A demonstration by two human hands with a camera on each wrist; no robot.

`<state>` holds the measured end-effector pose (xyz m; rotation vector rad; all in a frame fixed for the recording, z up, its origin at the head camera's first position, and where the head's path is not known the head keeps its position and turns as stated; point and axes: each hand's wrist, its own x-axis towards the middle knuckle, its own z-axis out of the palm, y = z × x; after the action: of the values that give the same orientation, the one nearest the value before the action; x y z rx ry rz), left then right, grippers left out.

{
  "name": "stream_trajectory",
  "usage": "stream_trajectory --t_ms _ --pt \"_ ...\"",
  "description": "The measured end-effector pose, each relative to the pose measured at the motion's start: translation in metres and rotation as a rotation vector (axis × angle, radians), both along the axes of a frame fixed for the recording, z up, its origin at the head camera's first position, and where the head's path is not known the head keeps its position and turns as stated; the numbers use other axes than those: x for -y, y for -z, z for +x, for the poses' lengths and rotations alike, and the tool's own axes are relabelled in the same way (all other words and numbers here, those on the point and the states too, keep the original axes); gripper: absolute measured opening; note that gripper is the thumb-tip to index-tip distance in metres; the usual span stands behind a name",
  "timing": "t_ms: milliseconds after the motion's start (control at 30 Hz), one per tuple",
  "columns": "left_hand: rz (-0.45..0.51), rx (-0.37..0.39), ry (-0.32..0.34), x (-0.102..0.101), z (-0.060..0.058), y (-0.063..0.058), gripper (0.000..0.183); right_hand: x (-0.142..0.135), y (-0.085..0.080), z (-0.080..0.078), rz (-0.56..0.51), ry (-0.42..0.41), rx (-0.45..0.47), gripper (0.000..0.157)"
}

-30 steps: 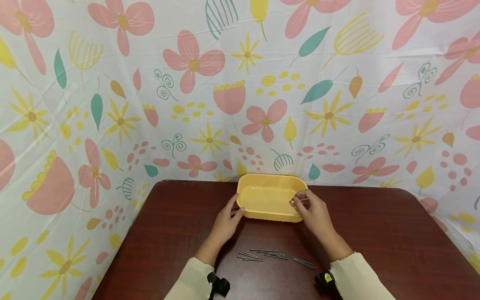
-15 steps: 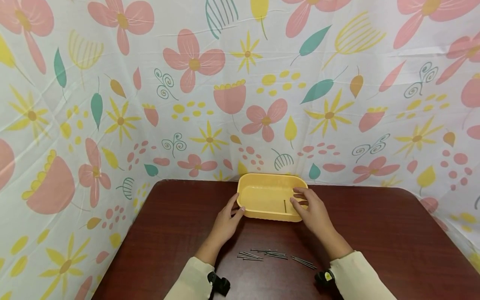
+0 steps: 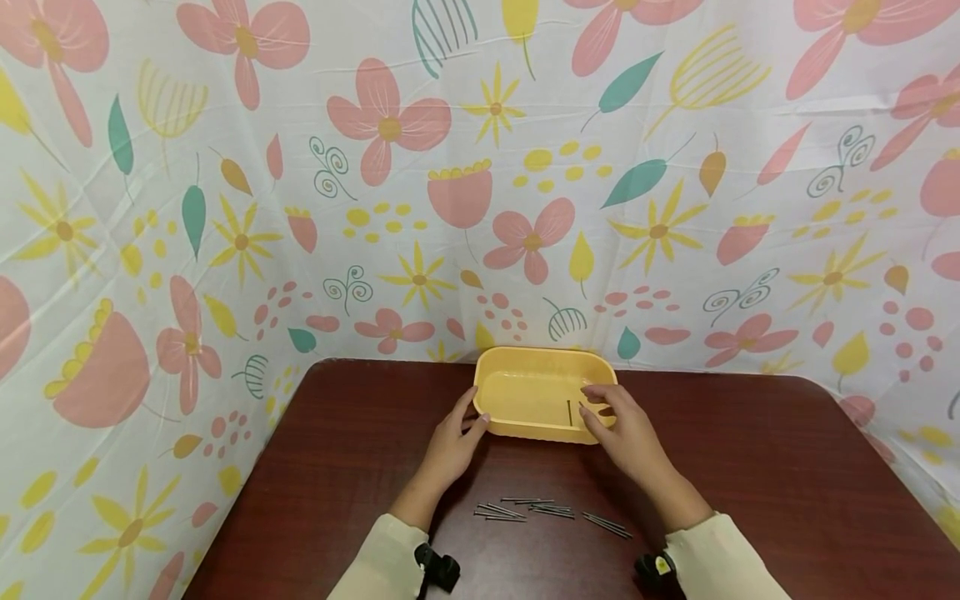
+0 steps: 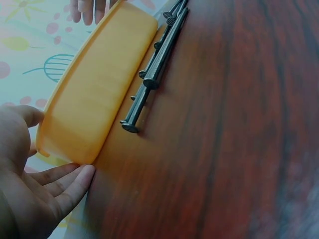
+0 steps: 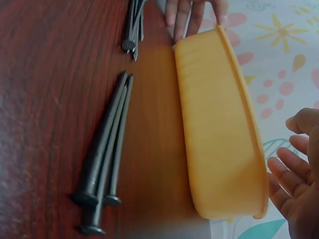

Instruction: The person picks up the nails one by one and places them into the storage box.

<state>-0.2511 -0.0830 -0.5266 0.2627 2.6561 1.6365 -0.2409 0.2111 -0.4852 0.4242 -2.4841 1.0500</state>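
Observation:
A shallow yellow plastic tray (image 3: 525, 404) stands at the back of the table. My left hand (image 3: 450, 442) holds its left end, thumb at the near corner and fingers along the side wall. Inside, toward the right, lies a nail (image 3: 569, 412); a small dark tip shows beside my right thumb, too small to make out fully. My right hand (image 3: 630, 433) is at the tray's right end, fingers apart over the rim. In the right wrist view its fingers (image 5: 286, 172) are loosely spread, with nothing seen between them.
Several loose steel nails (image 3: 552, 509) lie in small groups on the dark wooden table (image 3: 360, 467) in front of the tray. The right-hand group (image 5: 104, 149) is apart from the others. A floral cloth (image 3: 525, 167) hangs behind and to the left.
One second ago my right hand pinched a nail over the tray. It has let go, and a nail now lies inside. The right fingers have shifted slightly; the left hand has stayed put.

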Motion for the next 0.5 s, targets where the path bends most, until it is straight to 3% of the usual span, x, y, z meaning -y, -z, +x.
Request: stream_trajectory --t_ms 300,500 --pt "-0.006 0.014 -0.002 0.001 0.001 0.0 0.062 0.0 -0.002 0.015 0.036 -0.047 -0.033 0.025" --pt "-0.008 0.015 -0.001 0.0 0.0 0.0 0.063 -0.003 -0.002 0.03 0.096 -0.071 0.015 0.02"
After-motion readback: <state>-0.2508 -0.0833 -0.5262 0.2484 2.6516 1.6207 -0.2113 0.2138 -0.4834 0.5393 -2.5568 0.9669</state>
